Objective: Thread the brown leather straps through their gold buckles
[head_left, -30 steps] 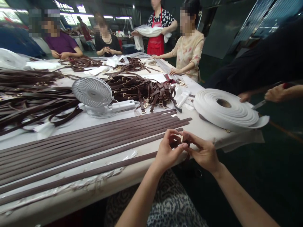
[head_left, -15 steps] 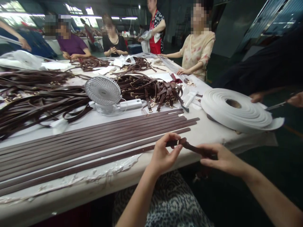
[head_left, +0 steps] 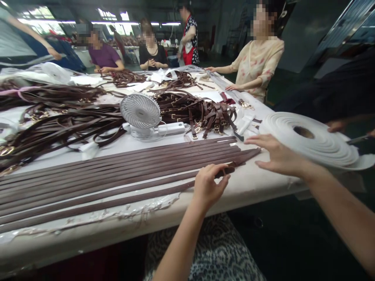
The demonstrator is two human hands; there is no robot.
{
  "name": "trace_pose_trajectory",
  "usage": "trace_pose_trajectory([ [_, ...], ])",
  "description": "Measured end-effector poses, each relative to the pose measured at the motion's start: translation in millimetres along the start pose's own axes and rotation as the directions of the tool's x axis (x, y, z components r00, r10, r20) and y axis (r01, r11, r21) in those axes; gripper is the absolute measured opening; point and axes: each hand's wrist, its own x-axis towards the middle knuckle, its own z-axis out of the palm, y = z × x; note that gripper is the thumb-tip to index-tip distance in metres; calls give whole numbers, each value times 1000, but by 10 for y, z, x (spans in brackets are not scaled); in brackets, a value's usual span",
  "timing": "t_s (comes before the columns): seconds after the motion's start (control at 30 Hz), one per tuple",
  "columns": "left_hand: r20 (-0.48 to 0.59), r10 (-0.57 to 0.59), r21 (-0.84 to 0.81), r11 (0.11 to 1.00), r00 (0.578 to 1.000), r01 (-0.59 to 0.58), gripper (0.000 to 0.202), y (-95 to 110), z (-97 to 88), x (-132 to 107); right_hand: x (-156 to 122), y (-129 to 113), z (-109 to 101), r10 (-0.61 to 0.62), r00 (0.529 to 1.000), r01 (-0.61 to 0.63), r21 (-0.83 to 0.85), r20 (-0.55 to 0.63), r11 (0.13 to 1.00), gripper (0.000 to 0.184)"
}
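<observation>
Several long brown leather straps (head_left: 123,175) lie side by side across the white table (head_left: 258,183). My left hand (head_left: 209,185) pinches the end of one strap (head_left: 227,171) near the table's front edge, fingers closed on it. My right hand (head_left: 277,156) hovers flat over the table just right of the strap ends, fingers stretched out and holding nothing. It lies close to a large roll of white tape (head_left: 315,142).
A small white fan (head_left: 141,113) stands mid-table beside a pile of buckled brown straps (head_left: 202,113). More tangled straps (head_left: 49,125) lie at the left. Several people sit or stand around the far side; another person's hand (head_left: 336,125) rests by the roll.
My right hand let go of the strap end and moved up and right over the table. My left hand laid the strap end down on the table. The view shifted left.
</observation>
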Motion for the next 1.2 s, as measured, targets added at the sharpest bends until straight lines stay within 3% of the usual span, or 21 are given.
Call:
trace_pose_trajectory([
  [0.07, 29, -12, 53, 999, 1000, 10, 22, -54, 106, -3, -148, -265, 371, 84, 995, -92, 215, 46, 972, 20],
  [0.1, 41, -9, 59, 998, 999, 7, 22, -76, 145, -9, -218, -384, 542, 126, 991, -136, 288, 55, 948, 17],
  [0.23, 57, 10, 82, 997, 998, -15, 16, -111, 182, -46, -352, -599, 966, 166, 986, -165, 355, 27, 920, 31],
  [0.33, 43, 4, 148, 989, 999, -11, 15, -108, 122, -76, -377, -540, 985, 188, 982, -161, 375, -37, 913, 35],
  [0.43, -54, -57, 237, 969, 997, 69, 19, -126, 45, -113, -444, -484, 876, 342, 923, -224, 474, -179, 852, 41],
  [0.5, -101, -89, 254, 961, 991, 112, 21, -150, 9, -139, -493, -509, 808, 393, 891, -192, 597, -226, 779, 42],
  [0.6, -125, -64, 237, 967, 990, 93, 22, -180, -10, -173, -479, -614, 783, 225, 964, -36, 772, -140, 635, 47],
  [0.67, -177, -43, 200, 977, 983, 79, 22, -191, -7, -195, -384, -668, 833, 110, 986, 43, 834, -123, 551, 53],
  [0.7, -201, -45, 159, 984, 979, 78, 22, -196, -5, -208, -317, -679, 877, 96, 986, 62, 826, -139, 560, 51],
  [0.77, -225, -76, 46, 995, 971, 89, 23, -202, -2, -243, -167, -667, 997, 97, 980, 60, 728, -172, 683, 33],
  [0.87, -238, -146, -101, 987, 960, 125, 24, -210, -11, -315, 15, -617, 1216, -16, 999, 37, 496, -48, 868, 29],
  [0.97, -310, -267, -241, 950, 913, 196, 21, -234, -39, -378, 88, -612, 1425, -61, 997, 32, 436, 53, 900, 18],
  [1.07, -393, -415, -428, 872, 821, 236, 23, -298, -70, -400, 93, -646, 1584, 40, 999, -51, 410, 33, 911, 12],
  [1.2, -314, -563, -638, 722, 764, 270, 32, -409, -89, -385, 97, -655, 1701, 105, 994, -98, 392, 3, 915, 11],
])
